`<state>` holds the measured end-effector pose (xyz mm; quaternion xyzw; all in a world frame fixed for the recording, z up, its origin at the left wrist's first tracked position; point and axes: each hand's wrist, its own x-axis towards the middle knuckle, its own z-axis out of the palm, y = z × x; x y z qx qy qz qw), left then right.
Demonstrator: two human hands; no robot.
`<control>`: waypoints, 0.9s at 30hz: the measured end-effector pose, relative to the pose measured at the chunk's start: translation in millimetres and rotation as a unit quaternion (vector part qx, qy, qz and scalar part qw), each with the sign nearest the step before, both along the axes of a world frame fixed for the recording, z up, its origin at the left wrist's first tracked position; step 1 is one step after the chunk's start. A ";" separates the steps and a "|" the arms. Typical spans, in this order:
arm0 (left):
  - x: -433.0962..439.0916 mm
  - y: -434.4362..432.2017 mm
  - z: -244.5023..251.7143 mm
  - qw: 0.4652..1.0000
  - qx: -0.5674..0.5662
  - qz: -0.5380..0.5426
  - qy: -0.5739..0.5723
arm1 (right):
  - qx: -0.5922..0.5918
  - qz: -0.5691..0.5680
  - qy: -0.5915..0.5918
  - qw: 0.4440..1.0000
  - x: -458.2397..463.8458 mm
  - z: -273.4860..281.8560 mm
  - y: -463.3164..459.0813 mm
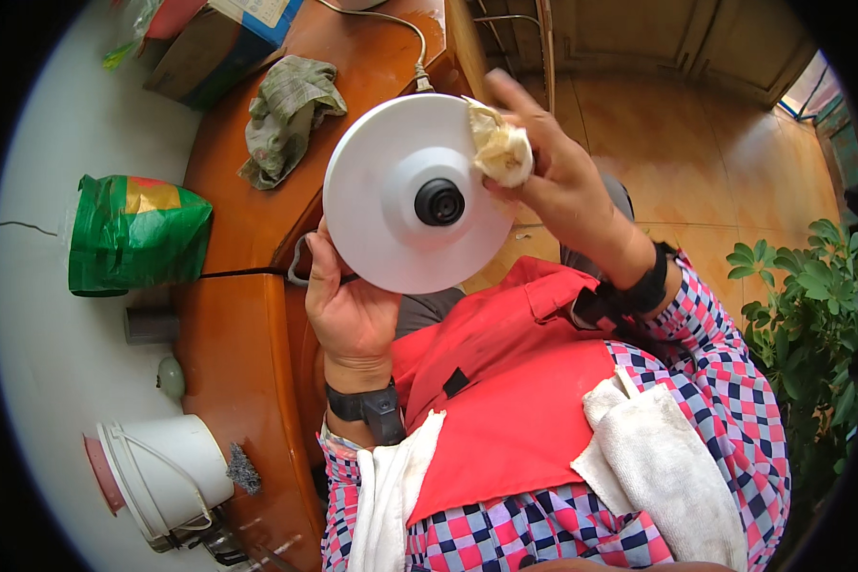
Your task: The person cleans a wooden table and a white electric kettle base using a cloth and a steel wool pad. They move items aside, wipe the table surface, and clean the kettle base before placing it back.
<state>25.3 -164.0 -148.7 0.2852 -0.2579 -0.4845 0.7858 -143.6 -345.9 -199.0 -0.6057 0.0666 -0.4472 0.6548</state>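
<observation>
A round white disc-shaped base (pixel 372 164), which looks like an electric kettle's power base, is tilted up in front of me. A black round connector (pixel 440 202) sits on the raised hub at its middle. My left hand (pixel 354 314) holds the lower left rim from below, its fingers partly hidden behind the disc. A grey cord (pixel 297 264) shows beside that thumb. In my right hand (pixel 561 168) is a crumpled cream-coloured wad (pixel 502 146), perhaps cloth, held at the disc's right rim. The index finger is raised and blurred.
On the orange-brown wooden table (pixel 222 372) are a crumpled patterned cloth (pixel 289 118), a green bag (pixel 139 232), a white bucket (pixel 164 472) and a grey scouring pad (pixel 243 468). A plug (pixel 422 79) on a cord is beyond the disc. A leafy plant (pixel 804 307) stands right.
</observation>
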 end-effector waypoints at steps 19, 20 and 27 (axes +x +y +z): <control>-6.2 -0.7 -13.1 0.964 0.169 0.025 -0.203 | 0.060 0.103 0.128 0.985 -3.1 -5.4 -18.7; -8.7 -1.8 -11.2 0.963 0.169 0.033 -0.208 | 0.038 0.081 0.120 0.989 4.1 -4.4 -19.2; -25.0 -4.9 -8.5 0.963 0.201 -0.032 -0.177 | 0.011 0.062 0.118 0.991 23.3 -1.9 -20.0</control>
